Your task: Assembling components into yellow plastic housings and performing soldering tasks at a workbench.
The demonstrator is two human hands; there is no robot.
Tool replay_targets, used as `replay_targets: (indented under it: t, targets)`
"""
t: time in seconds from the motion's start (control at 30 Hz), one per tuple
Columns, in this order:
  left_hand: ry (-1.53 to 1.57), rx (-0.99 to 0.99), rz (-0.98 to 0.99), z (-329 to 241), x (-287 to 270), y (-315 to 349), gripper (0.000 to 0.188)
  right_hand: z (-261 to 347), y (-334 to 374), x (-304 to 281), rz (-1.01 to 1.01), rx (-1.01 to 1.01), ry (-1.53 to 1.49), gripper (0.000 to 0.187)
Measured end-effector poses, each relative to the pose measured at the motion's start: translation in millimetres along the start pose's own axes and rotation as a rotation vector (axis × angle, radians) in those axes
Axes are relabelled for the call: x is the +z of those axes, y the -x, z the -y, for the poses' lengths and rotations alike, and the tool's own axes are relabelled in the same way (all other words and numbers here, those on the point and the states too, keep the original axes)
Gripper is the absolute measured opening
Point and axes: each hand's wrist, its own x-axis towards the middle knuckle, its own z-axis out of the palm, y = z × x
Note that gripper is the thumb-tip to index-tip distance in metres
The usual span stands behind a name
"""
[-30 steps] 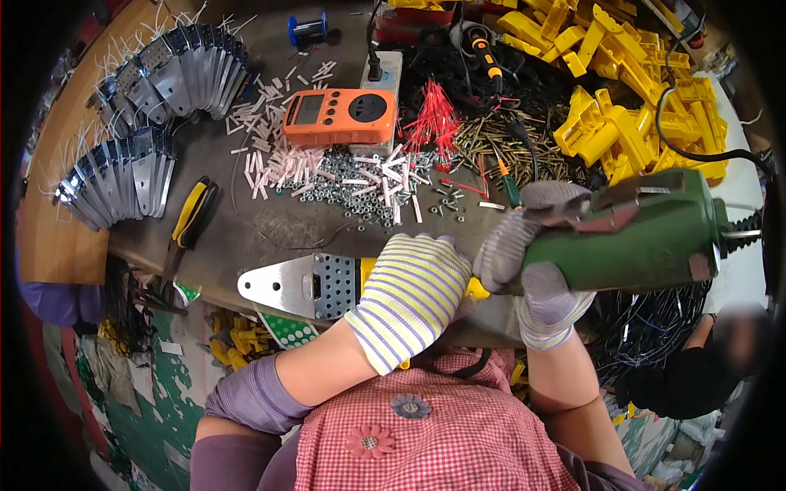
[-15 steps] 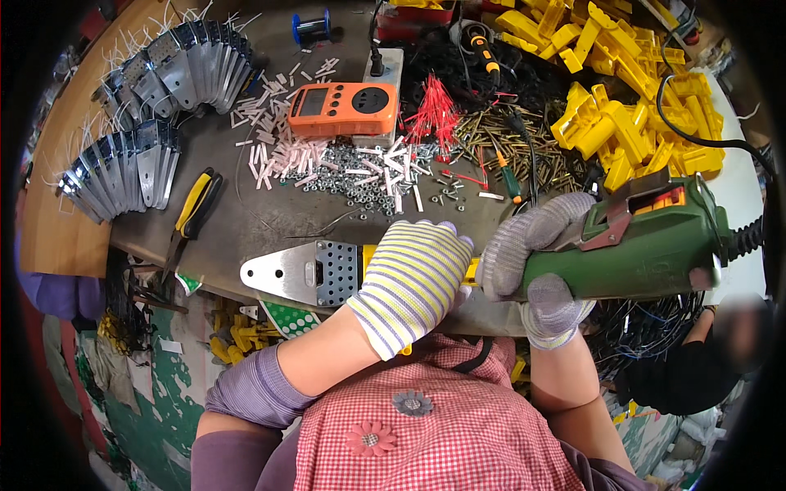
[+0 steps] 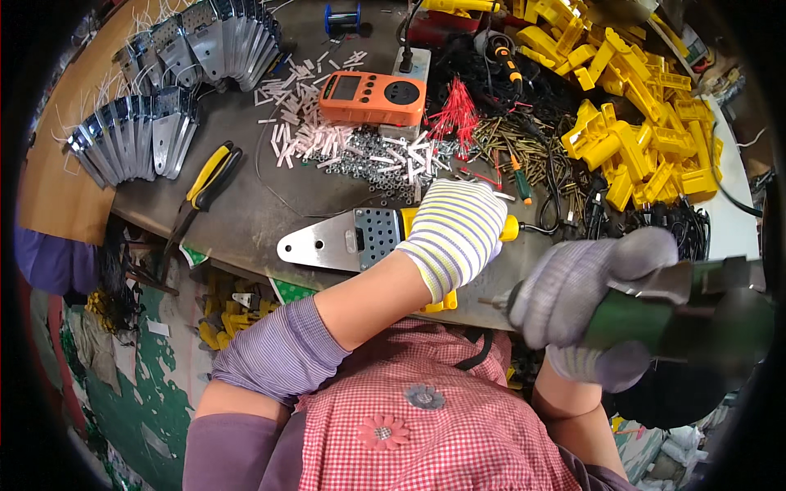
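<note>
My left hand (image 3: 458, 233), in a striped glove, is closed around a yellow plastic handle (image 3: 510, 228). From its left end juts a tapering metal plate (image 3: 319, 244) with two holes, joined to a perforated metal guard (image 3: 377, 233). A dark cord runs out of the handle's right end. To the right, my gloved right hand (image 3: 581, 299) grips a green electric screwdriver (image 3: 647, 323), blurred at its rear. Its thin bit points left, apart from the handle.
Loose nuts (image 3: 372, 168), white sleeves (image 3: 291, 135), brass screws (image 3: 503, 139) and red-tipped pieces (image 3: 455, 110) lie beyond my hands. An orange meter (image 3: 373, 98) stands behind them. Pliers (image 3: 205, 188) and fanned metal plates (image 3: 135, 135) are left; yellow handle shells (image 3: 630, 139) are piled right.
My right hand has drawn the electric screwdriver away to the right and slightly down, off the handle. The view has shifted a little; my left hand keeps its grip.
</note>
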Motion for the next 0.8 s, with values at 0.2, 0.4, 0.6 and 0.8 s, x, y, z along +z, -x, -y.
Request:
replay_targets:
  t: [0.2, 0.4, 0.6, 0.8]
  targets:
    - [0.003, -0.026, -0.078, 3.3, 10.0, -2.3, 0.025, -18.1, 14.2, 39.4, -0.245, 0.236, 0.142, 0.066]
    - [0.001, -0.018, -0.063, 4.0, 11.6, -2.6, 0.027, -27.1, 14.7, 42.5, -0.219, 0.256, 0.140, 0.060]
    - [-0.001, -0.034, -0.151, 2.3, 15.5, -0.6, 0.026, -33.3, 24.7, 41.1, -0.176, 0.203, 0.095, 0.055]
    - [0.063, -0.014, -0.135, 0.8, 13.9, 1.4, 0.025, -12.5, -0.5, 48.0, -0.001, 0.179, 0.153, 0.054]
